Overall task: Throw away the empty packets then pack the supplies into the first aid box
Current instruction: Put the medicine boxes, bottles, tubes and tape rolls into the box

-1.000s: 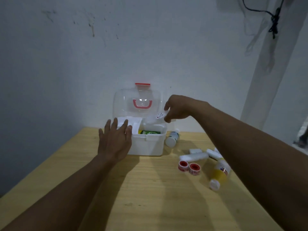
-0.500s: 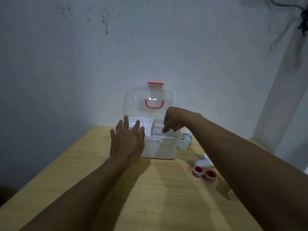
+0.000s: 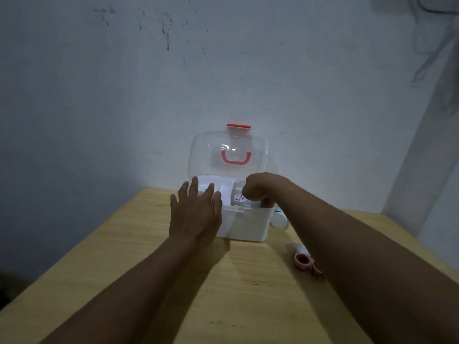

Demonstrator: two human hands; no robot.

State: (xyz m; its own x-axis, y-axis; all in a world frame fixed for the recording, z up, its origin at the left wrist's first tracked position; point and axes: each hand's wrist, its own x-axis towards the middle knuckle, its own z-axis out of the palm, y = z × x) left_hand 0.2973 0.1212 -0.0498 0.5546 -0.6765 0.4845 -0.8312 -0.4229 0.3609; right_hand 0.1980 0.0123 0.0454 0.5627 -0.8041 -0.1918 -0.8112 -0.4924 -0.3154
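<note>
The white first aid box (image 3: 248, 225) stands at the far edge of the wooden table (image 3: 139, 256), its clear lid (image 3: 206, 155) with a red handle raised against the wall. My left hand (image 3: 196, 214) lies flat with fingers apart against the box's left front corner. My right hand (image 3: 260, 187) reaches down into the right side of the box, curled around a white labelled container (image 3: 239, 200); its fingertips are hidden inside. White dividers show in the left half of the box.
A white bottle (image 3: 279, 220) lies just right of the box. Two red tape rolls (image 3: 301, 260) and a white roll (image 3: 299, 249) lie on the table under my right forearm, which hides part of them. The wall is right behind the box.
My right hand has lowered the white container from above the box down into its right side. My left hand stayed at the box's left front. The view has moved closer.
</note>
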